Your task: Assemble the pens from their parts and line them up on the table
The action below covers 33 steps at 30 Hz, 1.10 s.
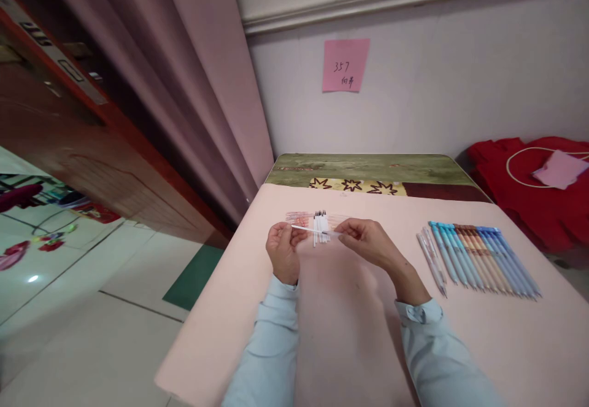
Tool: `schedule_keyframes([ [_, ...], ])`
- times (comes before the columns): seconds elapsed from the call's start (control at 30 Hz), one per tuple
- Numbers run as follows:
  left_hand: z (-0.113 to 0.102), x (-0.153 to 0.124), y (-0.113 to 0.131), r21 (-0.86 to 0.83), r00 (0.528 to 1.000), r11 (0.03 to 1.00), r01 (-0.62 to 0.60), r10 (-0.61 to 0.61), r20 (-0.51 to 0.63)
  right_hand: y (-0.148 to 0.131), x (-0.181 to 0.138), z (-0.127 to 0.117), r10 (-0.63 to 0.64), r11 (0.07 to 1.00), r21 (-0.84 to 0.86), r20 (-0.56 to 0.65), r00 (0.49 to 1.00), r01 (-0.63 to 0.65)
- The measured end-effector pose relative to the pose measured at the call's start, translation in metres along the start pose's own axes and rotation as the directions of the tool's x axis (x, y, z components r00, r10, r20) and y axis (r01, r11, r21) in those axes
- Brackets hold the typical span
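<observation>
My left hand (pixel 283 252) pinches a thin white pen refill (pixel 304 229) near its left end, above the table. My right hand (pixel 368 240) is closed on a narrow see-through pen barrel (pixel 332 234). The refill's dark tip meets the barrel's left end; whether it is inside, I cannot tell. Just beyond my hands lies a bunch of white refills (pixel 319 218) with black ends. Left of the bunch are clear, orange-tinted pen parts (pixel 298 217), partly behind my left fingers. More clear barrels (pixel 339 217) lie behind my right hand.
At the right, a row of blue, brown and turquoise pens (pixel 483 258) lies beside several clear pens (pixel 431 259). Pale pink paper (pixel 340 333) covers most of the table. A red cloth (pixel 519 174) sits past the right corner. A wooden door (pixel 115 167) and pink curtain (pixel 207 57) flank the left.
</observation>
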<state>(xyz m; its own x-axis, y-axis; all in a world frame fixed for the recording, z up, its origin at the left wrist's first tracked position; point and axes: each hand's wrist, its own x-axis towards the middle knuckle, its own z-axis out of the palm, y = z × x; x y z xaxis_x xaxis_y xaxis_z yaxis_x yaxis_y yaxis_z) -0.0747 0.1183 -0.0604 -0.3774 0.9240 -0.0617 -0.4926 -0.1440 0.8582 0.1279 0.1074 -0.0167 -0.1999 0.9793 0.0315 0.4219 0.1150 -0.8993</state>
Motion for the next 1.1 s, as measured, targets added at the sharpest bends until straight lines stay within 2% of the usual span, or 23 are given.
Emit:
schedule_keyframes([
  [0.17, 0.000, 0.000, -0.002, 0.020, 1.000, 1.000, 0.000, -0.001, 0.013, 0.001, 0.001, 0.003, -0.015, 1.000, -0.007, 0.013, 1.000, 0.015],
  [0.47, 0.011, -0.014, -0.006, 0.076, 0.986, 0.997, -0.026, 0.013, 0.168, 0.000, 0.001, 0.013, -0.047, 0.995, -0.079, 0.104, 0.993, 0.055],
  [0.57, 0.007, -0.010, -0.003, 0.125, 0.979, 0.990, -0.070, 0.044, 0.197, 0.001, 0.002, 0.013, -0.035, 0.998, -0.052, 0.116, 0.993, 0.041],
  [0.67, -0.007, 0.003, 0.004, 0.242, 0.978, 0.955, -0.171, 0.135, 0.158, 0.004, 0.003, 0.011, -0.008, 0.999, 0.034, 0.066, 0.998, 0.006],
  [0.73, -0.020, 0.013, 0.009, 0.410, 0.964, 0.873, -0.265, 0.242, 0.109, 0.007, 0.004, 0.009, 0.004, 0.994, 0.109, 0.000, 1.000, -0.004],
  [0.8, -0.034, 0.022, 0.013, 0.599, 0.947, 0.738, -0.310, 0.298, 0.123, 0.011, 0.005, 0.008, 0.016, 0.985, 0.171, -0.052, 0.999, -0.006],
  [0.93, -0.052, 0.028, 0.012, 0.802, 0.937, 0.486, -0.346, 0.231, 0.263, 0.013, 0.006, 0.006, 0.041, 0.983, 0.183, -0.101, 0.994, -0.022],
  [1.1, -0.056, 0.028, 0.010, 0.848, 0.907, 0.321, -0.421, 0.149, 0.394, 0.009, 0.004, 0.003, 0.061, 0.986, 0.162, -0.123, 0.990, -0.041],
])
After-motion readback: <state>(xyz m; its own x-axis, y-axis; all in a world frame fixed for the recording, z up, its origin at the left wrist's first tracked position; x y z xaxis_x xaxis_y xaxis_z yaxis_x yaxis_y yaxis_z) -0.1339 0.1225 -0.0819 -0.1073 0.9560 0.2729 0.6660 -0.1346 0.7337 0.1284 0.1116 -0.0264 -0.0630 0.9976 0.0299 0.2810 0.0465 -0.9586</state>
